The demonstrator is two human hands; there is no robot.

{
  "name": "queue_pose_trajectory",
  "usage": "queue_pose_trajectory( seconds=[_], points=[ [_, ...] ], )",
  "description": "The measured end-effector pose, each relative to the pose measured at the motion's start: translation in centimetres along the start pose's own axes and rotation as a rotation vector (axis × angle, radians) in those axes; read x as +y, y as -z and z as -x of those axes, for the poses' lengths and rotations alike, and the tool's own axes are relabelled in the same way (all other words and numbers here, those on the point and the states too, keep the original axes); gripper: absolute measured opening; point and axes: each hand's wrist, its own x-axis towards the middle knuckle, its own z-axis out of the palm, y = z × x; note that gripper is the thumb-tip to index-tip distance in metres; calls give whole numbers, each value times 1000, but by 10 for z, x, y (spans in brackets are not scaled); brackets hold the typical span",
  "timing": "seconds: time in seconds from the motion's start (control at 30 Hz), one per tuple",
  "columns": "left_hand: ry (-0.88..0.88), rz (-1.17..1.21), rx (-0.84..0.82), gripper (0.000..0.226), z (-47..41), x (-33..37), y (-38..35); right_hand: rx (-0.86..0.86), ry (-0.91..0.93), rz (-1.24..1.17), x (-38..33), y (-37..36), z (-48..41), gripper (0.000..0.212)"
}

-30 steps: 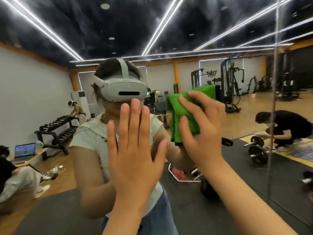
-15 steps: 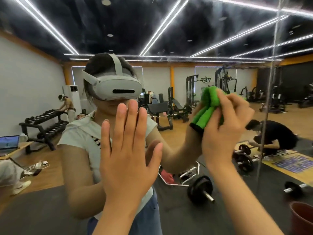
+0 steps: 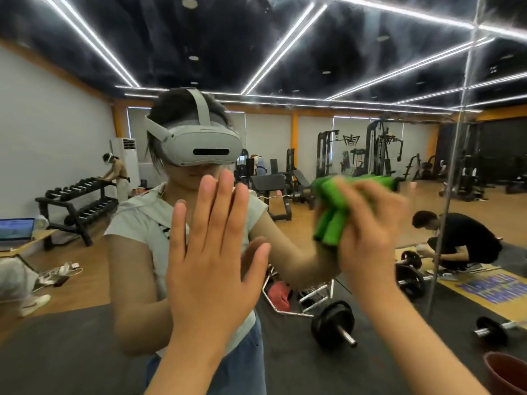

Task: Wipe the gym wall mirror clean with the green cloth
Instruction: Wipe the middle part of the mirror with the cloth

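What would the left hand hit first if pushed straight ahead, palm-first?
The mirror: the left hand is flat, fingers up, palm facing it, with nothing visible between them. Depth is unclear, so it may already be touching.

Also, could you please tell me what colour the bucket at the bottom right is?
The bucket is reddish-brown, seen in the head view.

Bright, even light falls from white ceiling strips [image 3: 281, 51] fanning from ten to two o'clock, while the right hand [image 3: 368, 232] and green cloth [image 3: 330, 223] at three o'clock smear with motion blur and straight lines bow at the edges.
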Motion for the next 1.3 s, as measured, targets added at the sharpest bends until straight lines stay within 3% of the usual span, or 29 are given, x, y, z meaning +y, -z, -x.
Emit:
queue_pose_trajectory(
  seconds=[0.07, 0.13, 0.3, 0.5, 0.73, 0.93, 1.07, 1.3],
  points=[
    [-4, 1, -10, 76, 4, 1, 0, 57, -245, -31, 8, 1, -10, 37],
    [-3, 9, -16, 77, 8, 2, -1, 73, -344, -78, -12, -5, -4, 40],
    [5, 2, -15, 79, 8, 4, -1, -1, -74, -88, -8, 0, 12, 38],
    [14, -15, -30, 79, 8, 4, -1, -4, -91, -147, -8, 5, 19, 32],
    [0, -17, -29, 81, 11, 3, -4, 129, -136, -117, 6, -3, -39, 21],
    [1, -14, -22, 81, 10, 3, -4, 76, -43, -94, 6, 1, -12, 18],
    [1, -2, -12, 81, 11, 3, -5, 125, -55, -71, 9, -6, -44, 13],
    [-2, 2, -16, 81, 10, 3, -4, 87, -65, -87, 7, -4, -21, 14]
  ],
)
